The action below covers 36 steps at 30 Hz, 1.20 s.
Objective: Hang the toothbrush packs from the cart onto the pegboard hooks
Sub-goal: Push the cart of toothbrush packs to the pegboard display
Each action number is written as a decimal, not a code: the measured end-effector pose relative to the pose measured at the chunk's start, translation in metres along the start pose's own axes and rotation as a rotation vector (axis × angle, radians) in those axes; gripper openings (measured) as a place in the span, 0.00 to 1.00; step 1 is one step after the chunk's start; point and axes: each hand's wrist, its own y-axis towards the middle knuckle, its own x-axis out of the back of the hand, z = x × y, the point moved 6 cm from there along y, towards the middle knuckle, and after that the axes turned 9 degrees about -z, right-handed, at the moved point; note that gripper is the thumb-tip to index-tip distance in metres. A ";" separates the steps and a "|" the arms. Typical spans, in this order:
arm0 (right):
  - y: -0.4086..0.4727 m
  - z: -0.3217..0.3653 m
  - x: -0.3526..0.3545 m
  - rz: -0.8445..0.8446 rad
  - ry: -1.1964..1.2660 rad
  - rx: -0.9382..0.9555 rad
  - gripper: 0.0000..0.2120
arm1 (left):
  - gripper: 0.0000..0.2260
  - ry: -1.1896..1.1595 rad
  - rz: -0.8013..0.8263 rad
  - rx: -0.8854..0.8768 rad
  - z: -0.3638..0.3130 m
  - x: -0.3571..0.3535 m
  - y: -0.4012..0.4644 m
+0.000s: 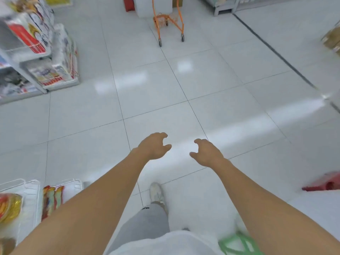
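Note:
An orange wire cart (pixel 169 21) stands on the white tiled floor far ahead, near the top of the head view; only its lower frame and wheels show. No toothbrush packs and no pegboard are in sight. Both my arms stretch forward over the floor. My left hand (pixel 155 146) hangs with loosely curled fingers and holds nothing. My right hand (pixel 207 152) hovers beside it, a hand's width apart, fingers also loosely curled and empty.
Shelving with packaged goods (pixel 42 57) lines the left side. White wire baskets with packets (pixel 53 199) sit at the lower left. A red object (pixel 325 184) lies on the floor at the right, a green basket (pixel 239 243) below my right arm. My shoe (pixel 156 193) steps forward.

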 end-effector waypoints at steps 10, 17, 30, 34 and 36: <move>0.262 0.030 0.127 -0.026 0.018 -0.052 0.29 | 0.26 -0.054 0.056 -0.003 -0.010 0.101 0.282; 0.453 0.012 0.209 -0.049 0.096 -0.058 0.28 | 0.25 -0.037 0.055 -0.007 -0.055 0.172 0.479; 0.794 0.018 0.368 0.036 0.031 0.077 0.29 | 0.26 -0.065 -0.065 0.111 -0.097 0.322 0.778; 0.909 0.032 0.394 0.071 0.018 0.098 0.29 | 0.25 -0.126 -0.062 0.168 -0.083 0.348 0.890; 0.966 0.037 0.409 0.086 -0.007 0.097 0.28 | 0.25 -0.156 -0.058 0.183 -0.078 0.360 0.948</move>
